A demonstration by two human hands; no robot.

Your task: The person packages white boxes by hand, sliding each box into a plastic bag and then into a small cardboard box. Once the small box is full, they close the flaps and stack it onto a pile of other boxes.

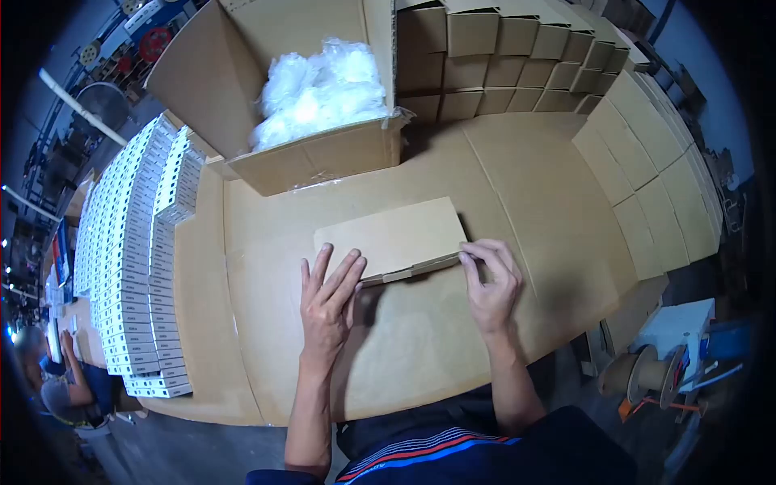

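Observation:
A flat, closed brown cardboard box (392,232) lies in front of me, its long front edge facing me. My left hand (326,303) rests at the box's near left corner, fingers spread, with the fingertips on the lid. Its thumb is partly hidden near the front edge. At the near right corner, my right hand (491,283) pinches the box edge between thumb and fingers. A seam with a small tab shows along the front side. What is inside the box cannot be seen.
A large open carton (323,166) holding clear plastic bags (323,93) stands behind the box. Stacked white labelled boxes (133,267) line the left side. Brown boxes (493,65) are stacked at the back, more (655,170) at right. A cardboard sheet (420,339) covers the table. Another person (77,388) sits far left.

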